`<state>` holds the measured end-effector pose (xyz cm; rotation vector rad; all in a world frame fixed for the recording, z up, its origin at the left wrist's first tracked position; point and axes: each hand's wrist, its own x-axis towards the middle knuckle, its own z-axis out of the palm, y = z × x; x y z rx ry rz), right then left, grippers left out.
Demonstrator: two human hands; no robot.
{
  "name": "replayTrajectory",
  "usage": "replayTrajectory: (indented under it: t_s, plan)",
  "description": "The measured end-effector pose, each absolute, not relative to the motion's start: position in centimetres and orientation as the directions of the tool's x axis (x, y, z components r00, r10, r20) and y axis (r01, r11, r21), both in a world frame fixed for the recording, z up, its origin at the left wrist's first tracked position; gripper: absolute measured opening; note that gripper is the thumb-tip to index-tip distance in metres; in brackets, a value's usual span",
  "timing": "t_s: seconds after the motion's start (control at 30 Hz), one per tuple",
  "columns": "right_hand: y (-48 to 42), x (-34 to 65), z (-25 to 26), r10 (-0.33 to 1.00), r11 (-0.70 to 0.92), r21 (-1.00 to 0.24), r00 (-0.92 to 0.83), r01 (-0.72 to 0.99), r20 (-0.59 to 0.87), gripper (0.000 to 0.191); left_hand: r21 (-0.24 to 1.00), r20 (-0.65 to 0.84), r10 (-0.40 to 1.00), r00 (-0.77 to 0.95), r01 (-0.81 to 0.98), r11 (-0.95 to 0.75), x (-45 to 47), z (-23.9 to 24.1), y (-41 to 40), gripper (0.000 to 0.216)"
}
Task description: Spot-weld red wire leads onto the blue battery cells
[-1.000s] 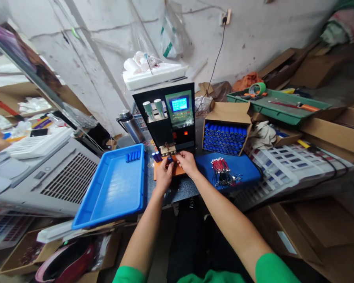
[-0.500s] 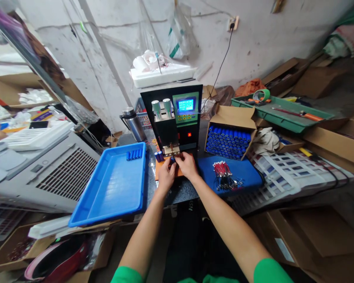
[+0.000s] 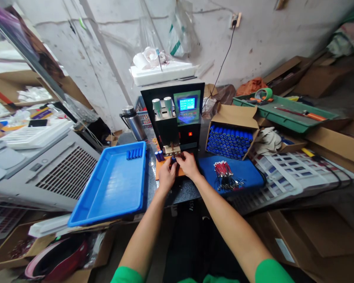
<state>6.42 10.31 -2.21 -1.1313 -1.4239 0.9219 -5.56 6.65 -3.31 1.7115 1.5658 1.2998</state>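
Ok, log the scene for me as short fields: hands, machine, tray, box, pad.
Left hand: holds a blue cell
Right hand: beside that cell, grip unclear
Machine: screen lit, red light on
Tray: row of cells in far right corner
Box: open, stacked cells inside
Pad: bunch of red and black wires on top

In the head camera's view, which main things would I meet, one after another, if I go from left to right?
Grey louvred appliance → blue plastic tray → left hand → right hand → bundle of red and black wires → whitish cloth → orange tool handle.
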Motion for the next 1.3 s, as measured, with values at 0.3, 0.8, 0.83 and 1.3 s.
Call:
replayTrajectory:
  t_s: [0.3, 0.8, 0.83, 1.3]
  plan:
    - [10.89, 6.69, -2.68, 0.966, 0.257, -0.960, -0.039, 0.112, 0.255, 0.020, 0.818, 0.324, 0.940, -0.102, 0.530, -0.225, -5.47, -3.00, 6.52, 0.032]
    - [10.59, 6.91, -2.32, 0.965, 0.263, -0.957, -0.039, 0.122, 0.260, 0.021, 0.781, 0.336, 0.934, -0.123, 0.590, -0.204, -5.53, -3.31, 6.53, 0.034]
    - [10.60, 6.89, -2.34, 0.964, 0.264, -0.957, -0.038, 0.123, 0.262, 0.022, 0.782, 0.332, 0.935, -0.124, 0.590, -0.200, -5.52, -3.30, 6.53, 0.034]
    - [10.68, 6.85, -2.50, 0.966, 0.260, -0.954, -0.026, 0.146, 0.259, 0.021, 0.789, 0.319, 0.939, -0.128, 0.586, -0.188, -5.43, -3.02, 6.47, 0.034]
